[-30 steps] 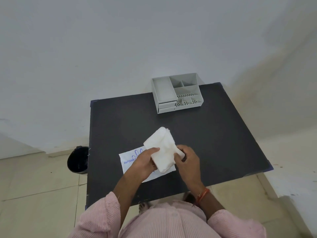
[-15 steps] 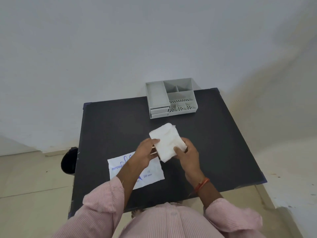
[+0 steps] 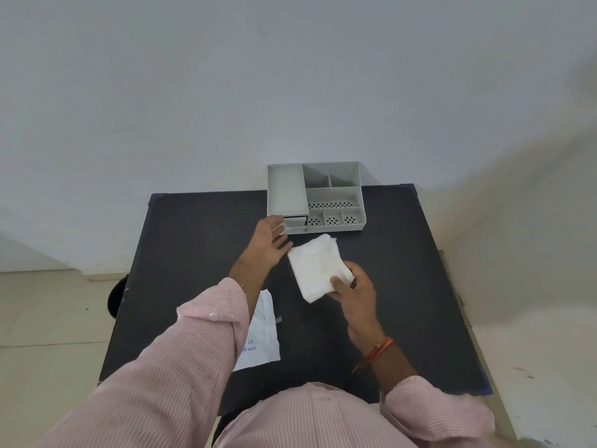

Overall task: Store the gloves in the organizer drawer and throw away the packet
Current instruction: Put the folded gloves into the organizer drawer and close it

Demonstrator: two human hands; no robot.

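Observation:
A folded stack of white gloves hangs just above the black table, gripped at its near corner by my right hand. My left hand has let go of it; the fingers are apart and their tips touch the front of the upper small drawer of the grey organizer at the table's far edge. The drawer looks slightly pulled out. The white packet with blue print lies flat near the front left, partly hidden under my left sleeve.
A black bin stands on the floor left of the table, mostly hidden by the table edge. The organizer's open compartments sit right of the drawers. A white wall runs behind the table and a raised ledge to the right.
My left hand released the gloves and reached forward to the organizer's drawer front. My right hand kept the gloves and carried them forward. The view tilted, so the packet sits lower in frame.

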